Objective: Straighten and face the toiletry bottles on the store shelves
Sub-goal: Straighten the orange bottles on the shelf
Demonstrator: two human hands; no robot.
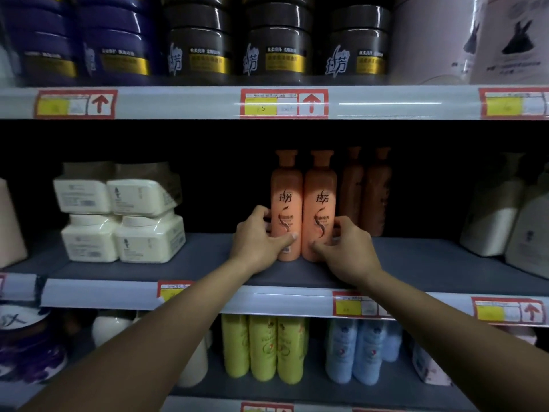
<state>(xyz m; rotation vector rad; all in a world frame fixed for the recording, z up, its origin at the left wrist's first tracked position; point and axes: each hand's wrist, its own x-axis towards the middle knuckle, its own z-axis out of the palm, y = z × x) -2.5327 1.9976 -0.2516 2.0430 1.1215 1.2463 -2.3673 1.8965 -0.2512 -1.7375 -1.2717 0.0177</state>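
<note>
Two orange bottles [303, 203] upright, touching, left hand [258, 236], right hand [346, 248] gripping

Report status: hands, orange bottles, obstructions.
Left hand grips left orange bottle; right hand grips right orange bottle. Both upright, touching, labels forward. Nothing blocking.

Two tall orange plastic shampoo bottles [303, 200] | upright, touching side by side, labels facing forward | mid-depth on grey middle shelf [416, 263] | two more orange bottles [367, 191] just behind, to the right, in shadow
</note>
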